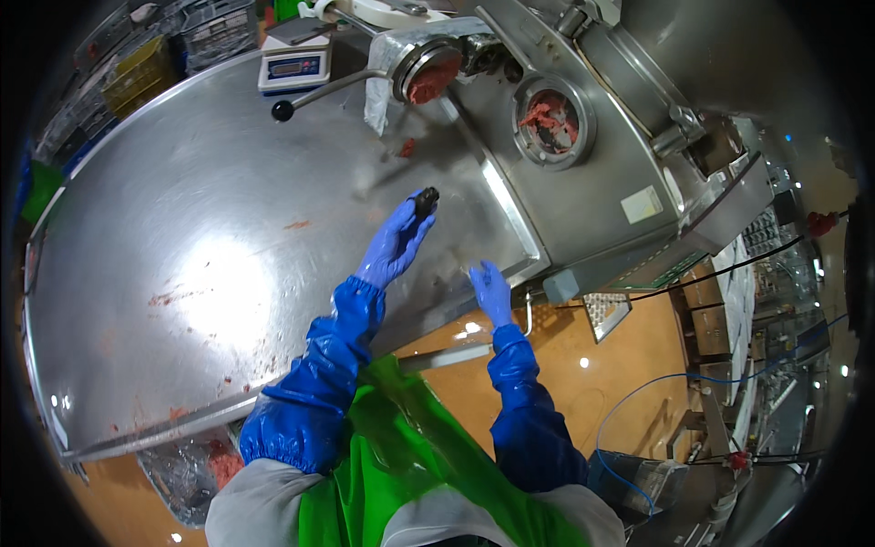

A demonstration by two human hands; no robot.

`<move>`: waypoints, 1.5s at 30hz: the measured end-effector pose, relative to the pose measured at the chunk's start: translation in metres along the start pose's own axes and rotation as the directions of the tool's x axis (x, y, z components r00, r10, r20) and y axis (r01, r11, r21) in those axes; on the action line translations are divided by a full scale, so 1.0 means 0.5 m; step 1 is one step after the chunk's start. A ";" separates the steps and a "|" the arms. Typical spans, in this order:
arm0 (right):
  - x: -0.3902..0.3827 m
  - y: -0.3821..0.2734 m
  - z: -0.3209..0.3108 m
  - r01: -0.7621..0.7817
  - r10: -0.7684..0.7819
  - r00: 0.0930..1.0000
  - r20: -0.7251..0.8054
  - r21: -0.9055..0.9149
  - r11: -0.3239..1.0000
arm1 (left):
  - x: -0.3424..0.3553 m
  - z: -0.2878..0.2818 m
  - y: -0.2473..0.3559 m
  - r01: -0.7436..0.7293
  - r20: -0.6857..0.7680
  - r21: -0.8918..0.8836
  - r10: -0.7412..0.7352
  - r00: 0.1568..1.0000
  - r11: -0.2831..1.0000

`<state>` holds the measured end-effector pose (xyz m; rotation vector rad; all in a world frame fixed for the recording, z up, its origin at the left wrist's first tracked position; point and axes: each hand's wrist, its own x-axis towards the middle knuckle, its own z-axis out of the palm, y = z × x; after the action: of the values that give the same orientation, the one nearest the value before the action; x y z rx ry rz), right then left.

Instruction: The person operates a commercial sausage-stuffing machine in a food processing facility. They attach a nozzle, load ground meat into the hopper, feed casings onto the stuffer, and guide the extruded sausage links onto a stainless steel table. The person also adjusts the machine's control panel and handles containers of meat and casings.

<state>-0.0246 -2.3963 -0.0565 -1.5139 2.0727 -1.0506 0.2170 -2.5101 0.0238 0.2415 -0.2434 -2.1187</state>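
My left hand (394, 242), in a blue-violet glove, reaches out over the steel table. Its fingers are closed on a small dark, rounded piece (426, 201) whose exact kind I cannot make out. My right hand (493, 292), gloved alike, hovers by the table's near right edge with fingers apart and holds nothing that I can see. Beyond the hands, a steel meat machine (602, 196) has a round opening (550, 123) with red ground meat in it. A swung-out metal outlet (426, 73), also full of ground meat, stands above the table.
The wide steel table (182, 201) carries meat smears. At its far edge stands a white scale (294, 66), beside a lever with a black ball knob (283, 110). Stacked crates (141, 77) are at the far left. Below the near edge is a plastic-lined bin (187, 479) with meat.
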 end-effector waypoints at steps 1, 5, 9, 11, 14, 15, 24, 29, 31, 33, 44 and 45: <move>0.000 0.039 0.002 0.006 -0.006 1.000 -0.002 -0.047 0.999 | 0.059 0.000 0.001 -0.026 0.011 -0.007 0.026 1.000 1.000; 0.008 0.044 0.016 0.063 -0.094 0.988 -0.120 -0.239 0.969 | 0.292 0.042 0.009 -0.167 0.052 0.032 0.165 0.985 0.985; 0.021 0.001 0.052 0.101 -0.192 0.975 -0.112 -0.546 0.831 | 0.491 0.098 0.023 -0.242 0.083 0.077 0.236 0.968 0.967; 0.017 0.010 0.063 0.024 -0.143 0.970 -0.194 -0.512 0.859 | 0.571 0.131 0.015 -0.242 0.057 0.054 0.239 0.969 0.969; 0.022 0.014 0.067 -0.014 -0.106 0.971 -0.214 -0.496 0.868 | 0.687 0.154 0.013 -0.301 0.018 0.115 0.301 0.954 0.947; 0.026 0.013 0.066 -0.021 -0.096 0.973 -0.209 -0.500 0.866 | 0.718 0.160 0.014 -0.307 0.000 0.160 0.310 0.951 0.938; 0.027 0.013 0.070 -0.088 -0.025 0.971 -0.239 -0.450 0.889 | 0.862 0.179 -0.022 -0.394 0.025 0.341 0.411 0.911 0.853; 0.036 0.020 0.071 -0.046 -0.063 0.967 -0.246 -0.416 0.908 | 0.888 0.162 0.006 -0.419 0.048 0.696 0.545 0.837 0.583; 0.022 0.024 0.068 -0.088 -0.023 0.966 -0.259 -0.409 0.908 | 0.851 0.190 -0.007 -0.375 0.075 0.784 0.524 0.848 0.495; 0.024 0.016 0.067 -0.095 -0.018 0.967 -0.254 -0.424 0.901 | 0.830 0.203 -0.001 -0.368 0.097 0.823 0.532 0.841 0.433; 0.026 0.020 0.069 -0.100 -0.004 0.964 -0.266 -0.377 0.921 | 0.830 0.212 0.001 -0.317 -0.019 0.848 0.623 0.782 0.425; 0.025 0.024 0.070 -0.097 -0.007 0.964 -0.266 -0.378 0.921 | 0.827 0.210 -0.001 -0.367 0.046 0.845 0.631 0.774 0.389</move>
<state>-0.0135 -2.4185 -0.0867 -1.5594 2.6163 -0.8988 -0.0281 -2.8522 0.0929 0.9080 -1.0195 -1.1633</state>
